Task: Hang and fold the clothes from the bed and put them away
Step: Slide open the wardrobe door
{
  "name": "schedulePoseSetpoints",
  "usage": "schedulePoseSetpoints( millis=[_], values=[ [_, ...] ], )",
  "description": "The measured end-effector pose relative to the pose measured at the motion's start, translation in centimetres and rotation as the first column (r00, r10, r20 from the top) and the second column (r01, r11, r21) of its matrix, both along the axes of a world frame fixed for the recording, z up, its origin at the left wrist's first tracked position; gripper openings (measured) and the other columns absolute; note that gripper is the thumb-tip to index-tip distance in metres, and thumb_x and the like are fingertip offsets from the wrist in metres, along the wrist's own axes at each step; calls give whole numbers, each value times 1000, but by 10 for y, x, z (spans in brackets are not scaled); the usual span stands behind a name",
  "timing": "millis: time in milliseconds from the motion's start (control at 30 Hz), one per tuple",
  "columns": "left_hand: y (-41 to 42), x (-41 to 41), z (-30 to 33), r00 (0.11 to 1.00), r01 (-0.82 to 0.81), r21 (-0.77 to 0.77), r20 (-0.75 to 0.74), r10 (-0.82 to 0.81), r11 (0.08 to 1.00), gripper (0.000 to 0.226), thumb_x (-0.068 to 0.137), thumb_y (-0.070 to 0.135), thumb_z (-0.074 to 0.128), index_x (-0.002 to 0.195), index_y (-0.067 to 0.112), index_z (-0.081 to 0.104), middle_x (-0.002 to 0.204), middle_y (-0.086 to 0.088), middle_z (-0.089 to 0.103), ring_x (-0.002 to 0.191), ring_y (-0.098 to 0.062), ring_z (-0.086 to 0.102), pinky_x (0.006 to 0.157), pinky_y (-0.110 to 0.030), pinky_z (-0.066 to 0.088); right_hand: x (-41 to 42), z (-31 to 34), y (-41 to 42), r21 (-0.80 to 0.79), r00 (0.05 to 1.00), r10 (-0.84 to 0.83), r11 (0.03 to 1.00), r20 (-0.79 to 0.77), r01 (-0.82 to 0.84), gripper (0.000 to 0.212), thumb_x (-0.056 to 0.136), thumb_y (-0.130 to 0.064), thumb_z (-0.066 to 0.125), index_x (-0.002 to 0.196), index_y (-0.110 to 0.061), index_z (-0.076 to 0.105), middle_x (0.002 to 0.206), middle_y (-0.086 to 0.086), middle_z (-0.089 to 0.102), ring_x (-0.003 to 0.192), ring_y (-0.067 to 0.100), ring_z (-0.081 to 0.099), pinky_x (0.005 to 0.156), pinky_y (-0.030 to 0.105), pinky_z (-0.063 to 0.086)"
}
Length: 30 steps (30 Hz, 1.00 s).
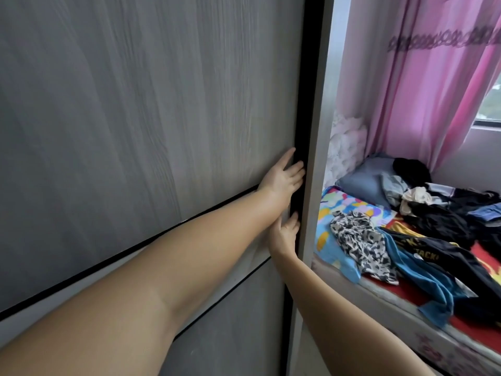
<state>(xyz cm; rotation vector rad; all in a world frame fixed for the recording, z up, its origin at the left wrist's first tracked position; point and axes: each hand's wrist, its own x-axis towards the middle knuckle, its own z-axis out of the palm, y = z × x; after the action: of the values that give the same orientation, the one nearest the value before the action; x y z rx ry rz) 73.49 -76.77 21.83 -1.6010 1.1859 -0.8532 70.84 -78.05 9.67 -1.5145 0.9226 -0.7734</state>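
A grey wood-grain wardrobe door [141,109] fills the left of the view. My left hand [282,180] lies on its right edge, fingers reaching into the dark gap at the black frame. My right hand [284,232] sits just below it, fingers hooked at the same edge. On the bed [406,316] to the right lies a heap of clothes: a black-and-white patterned garment [360,242], a blue one [423,278], a black one with yellow lettering [444,256] and dark items [439,218] further back.
A pale wardrobe side panel [314,158] stands between the door and the bed. A blue-grey pillow [366,180] and a colourful sheet [347,204] lie at the bed's head. Pink curtains [423,85] hang over a window [490,104] at the right.
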Motion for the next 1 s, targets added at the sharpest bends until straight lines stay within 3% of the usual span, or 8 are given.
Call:
schedulePoseSetpoints(
  millis=[200, 433, 633, 733, 867, 1000],
  values=[
    [33, -5, -4, 1000, 7, -42, 8, -7, 999, 65, 100, 41, 29, 153, 15, 0, 161, -8, -6, 147, -27, -10, 108, -64, -13, -17, -2, 28, -96, 998, 60, 994, -6, -60, 67, 100, -40, 39, 154, -15, 8, 161, 9, 7, 148, 24, 9, 119, 39, 13],
    [98, -12, -13, 998, 47, -133, 48, -41, 990, 77, 96, 48, 41, 152, 10, 2, 160, -14, -3, 147, -31, -9, 108, -65, -11, -27, -4, 79, -144, 999, 11, 989, -36, -16, 64, 97, -40, 46, 152, -18, 21, 156, 5, 26, 144, 26, 20, 114, 42, 23],
    [155, -24, -13, 993, 117, -180, 43, -111, 977, 63, 91, 28, 58, 144, 8, 33, 150, -18, 21, 144, -32, 11, 109, -66, -1, -37, -10, 125, -224, 993, 47, 972, -105, -70, 57, 98, -42, 45, 148, -23, 27, 148, 6, 36, 135, 25, 31, 104, 41, 35],
    [188, -25, -15, 992, 121, -253, 3, -125, 960, 52, 91, 27, 58, 137, 9, 43, 146, -17, 27, 143, -32, 14, 110, -65, -1, -42, -15, 145, -273, 985, 131, 949, -114, -158, 55, 97, -47, 44, 146, -26, 31, 139, 5, 41, 127, 21, 39, 96, 35, 39],
    [237, -24, -30, 987, 122, -420, -46, -155, 899, 50, 99, 42, 42, 135, 9, 44, 147, -15, 31, 144, -30, 16, 110, -62, -4, -53, -21, 170, -326, 952, 295, 895, -79, -304, 51, 95, -48, 49, 141, -29, 39, 118, -4, 46, 106, 11, 50, 88, 31, 48],
    [280, -27, -47, 988, 128, -533, -6, -156, 836, 39, 96, 40, 47, 122, 12, 57, 140, -13, 46, 141, -28, 28, 113, -60, 4, -59, -22, 199, -364, 836, 546, 767, -62, -528, 34, 96, -39, 52, 128, -30, 48, 113, -11, 55, 97, 3, 55, 82, 22, 45]
  ],
)
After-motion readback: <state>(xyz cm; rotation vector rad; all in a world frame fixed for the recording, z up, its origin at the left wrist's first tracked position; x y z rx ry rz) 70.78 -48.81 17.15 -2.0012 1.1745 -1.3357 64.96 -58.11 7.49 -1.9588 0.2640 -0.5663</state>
